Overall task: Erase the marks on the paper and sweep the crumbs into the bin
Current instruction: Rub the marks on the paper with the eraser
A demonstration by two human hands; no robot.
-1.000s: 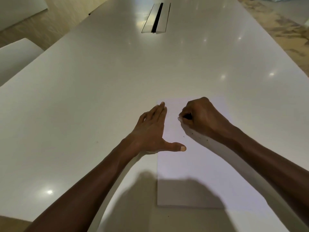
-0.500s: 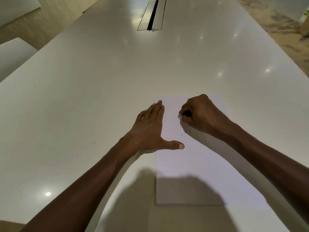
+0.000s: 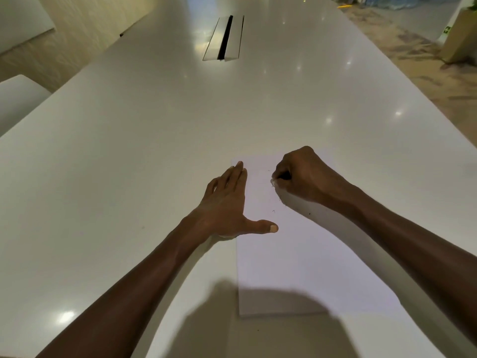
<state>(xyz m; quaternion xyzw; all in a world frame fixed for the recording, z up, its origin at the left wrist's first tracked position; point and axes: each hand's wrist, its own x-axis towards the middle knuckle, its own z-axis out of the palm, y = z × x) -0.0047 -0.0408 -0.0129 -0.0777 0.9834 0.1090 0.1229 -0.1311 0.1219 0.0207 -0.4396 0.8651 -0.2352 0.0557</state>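
Note:
A white sheet of paper (image 3: pixel 296 259) lies on the glossy white table (image 3: pixel 154 140) in front of me. My left hand (image 3: pixel 227 205) lies flat on the sheet's left edge, fingers straight and thumb spread across the paper. My right hand (image 3: pixel 302 174) is curled into a fist on the upper part of the sheet and pinches a small white eraser (image 3: pixel 273 182), whose tip touches the paper. A few tiny dark crumbs (image 3: pixel 274 211) lie on the sheet below the fist. No bin is in view.
A cable hatch with a dark slot (image 3: pixel 224 38) is set into the table farther back. A white chair (image 3: pixel 18 99) stands at the left. At the far right, patterned carpet and a cardboard box (image 3: pixel 459 42) are visible. My shadow falls over the near table edge.
My right fist with the eraser has shifted only slightly over the upper paper. The left hand has stayed flat on the sheet's edge. The camera has tilted a little.

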